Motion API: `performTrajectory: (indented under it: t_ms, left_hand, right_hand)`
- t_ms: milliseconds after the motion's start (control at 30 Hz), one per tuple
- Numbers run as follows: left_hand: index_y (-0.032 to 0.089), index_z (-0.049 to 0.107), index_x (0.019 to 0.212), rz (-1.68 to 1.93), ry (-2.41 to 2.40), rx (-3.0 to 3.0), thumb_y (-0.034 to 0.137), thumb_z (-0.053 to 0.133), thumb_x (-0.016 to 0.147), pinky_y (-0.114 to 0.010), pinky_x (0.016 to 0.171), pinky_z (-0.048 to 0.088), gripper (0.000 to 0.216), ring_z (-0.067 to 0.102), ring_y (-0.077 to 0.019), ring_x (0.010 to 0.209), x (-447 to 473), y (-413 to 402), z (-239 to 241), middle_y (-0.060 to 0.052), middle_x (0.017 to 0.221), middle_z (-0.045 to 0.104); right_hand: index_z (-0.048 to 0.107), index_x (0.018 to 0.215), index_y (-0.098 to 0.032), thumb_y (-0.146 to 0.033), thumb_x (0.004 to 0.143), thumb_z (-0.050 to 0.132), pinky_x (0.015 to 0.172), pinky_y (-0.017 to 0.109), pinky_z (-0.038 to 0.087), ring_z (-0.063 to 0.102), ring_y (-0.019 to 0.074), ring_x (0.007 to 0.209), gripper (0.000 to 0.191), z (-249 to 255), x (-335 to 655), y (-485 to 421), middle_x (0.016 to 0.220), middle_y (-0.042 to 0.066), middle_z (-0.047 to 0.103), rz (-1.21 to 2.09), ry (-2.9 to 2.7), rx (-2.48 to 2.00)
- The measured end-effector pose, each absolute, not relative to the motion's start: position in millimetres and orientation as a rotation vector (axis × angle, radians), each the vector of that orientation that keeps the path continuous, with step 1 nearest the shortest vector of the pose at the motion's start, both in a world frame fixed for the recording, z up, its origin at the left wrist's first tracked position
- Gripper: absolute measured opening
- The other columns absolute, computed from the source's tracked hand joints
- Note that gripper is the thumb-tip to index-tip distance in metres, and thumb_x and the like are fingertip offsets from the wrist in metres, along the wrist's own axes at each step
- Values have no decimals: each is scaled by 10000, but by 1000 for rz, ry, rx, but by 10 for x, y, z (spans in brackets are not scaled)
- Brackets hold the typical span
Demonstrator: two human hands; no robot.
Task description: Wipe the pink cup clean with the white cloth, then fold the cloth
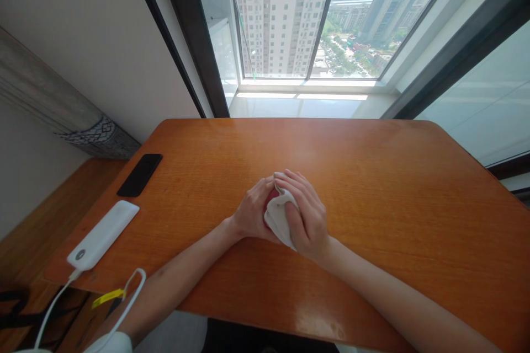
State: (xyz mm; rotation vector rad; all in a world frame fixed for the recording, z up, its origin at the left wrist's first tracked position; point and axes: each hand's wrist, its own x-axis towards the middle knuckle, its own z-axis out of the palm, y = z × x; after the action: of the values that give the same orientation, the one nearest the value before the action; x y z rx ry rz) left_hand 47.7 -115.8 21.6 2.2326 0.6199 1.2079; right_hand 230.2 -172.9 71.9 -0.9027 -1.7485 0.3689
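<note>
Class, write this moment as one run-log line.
left hand: cupped around reddish object, mostly hidden | right hand: holding white cloth against it | table, left side: black phone, white power bank

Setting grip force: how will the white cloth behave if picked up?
The white cloth is likely floppy, since it folds under the right hand. Probably light, as its edge looks thin. Unlikely to roll, given its creased, bunched shape.

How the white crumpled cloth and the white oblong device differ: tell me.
The white crumpled cloth is bunched; the white oblong device is smooth and straight-edged. The cloth is between the left hand and right hand; the device, attached to a white cable, lies flat on the brown wooden table. Both are white.
</note>
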Motion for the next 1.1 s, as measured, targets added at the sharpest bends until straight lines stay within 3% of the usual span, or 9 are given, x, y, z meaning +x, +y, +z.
performTrajectory:
  t_ms: [167,267,367,500,600,833,1000,1100]
  left_hand:
    - [228,482,1606,1193,637,2325,651,943,553,-642,1193,531,1225,627,-499,1432,437,-1192,201,-227,1601,588]
    - [237,478,1616,1211,547,2308,611,978,530,-640,1205,520,1252,628,-505,1427,445,-1202,222,-225,1617,575]
    - [248,415,1651,1175,550,2272,545,963,562,-635,1235,495,1254,603,-493,1460,474,-1187,235,-212,1614,575]
    - [244,432,1630,1167,591,2188,545,958,573,-614,1225,518,1218,647,-463,1406,485,-1138,200,-191,1556,629]
    - [246,439,1623,1220,528,2201,593,994,530,-617,1221,521,1274,654,-462,1393,467,-1115,167,-193,1543,638]
    - [235,434,1644,1189,571,2378,651,960,552,-643,1180,534,1281,623,-502,1427,403,-1184,188,-241,1614,569]
    - [234,486,1622,1157,528,2535,686,932,630,-607,1164,554,1178,676,-470,1360,380,-1177,192,-232,1582,601]
    - [257,431,1654,1216,521,2624,713,907,677,-563,1148,578,1178,683,-427,1358,383,-1141,207,-214,1583,595]
  right_hand:
    - [773,1321,-245,-481,1130,476,1122,459,599,763,285,1240,425,807,2257,-1614,1353,81,809,1020,-1223,-1124]
    - [812,1185,-203,-534,1096,533,1037,449,640,799,296,1122,442,809,2260,-1586,1225,92,851,1170,-1070,-1174]
    - [776,1303,-240,-487,1125,485,1132,521,593,766,312,1244,421,771,2276,-1644,1357,93,809,954,-1232,-1178]
    - [616,1564,-310,-279,1092,488,1332,655,367,589,338,1519,490,704,2310,-1747,1587,75,668,358,-1730,-980]
    - [569,1612,-307,-227,1065,501,1325,665,378,566,344,1540,558,680,2315,-1771,1590,81,665,254,-1835,-854]
    - [734,1404,-262,-489,1134,477,1173,492,560,735,292,1301,436,747,2238,-1696,1420,85,777,1007,-1215,-1090]
    - [829,1127,-204,-571,966,695,1063,444,598,775,307,1127,423,735,2285,-1554,1189,89,854,1290,-911,-1131]
    - [812,947,-203,-565,828,821,973,425,623,789,310,1017,381,736,2314,-1470,1000,68,861,1562,-630,-1076]
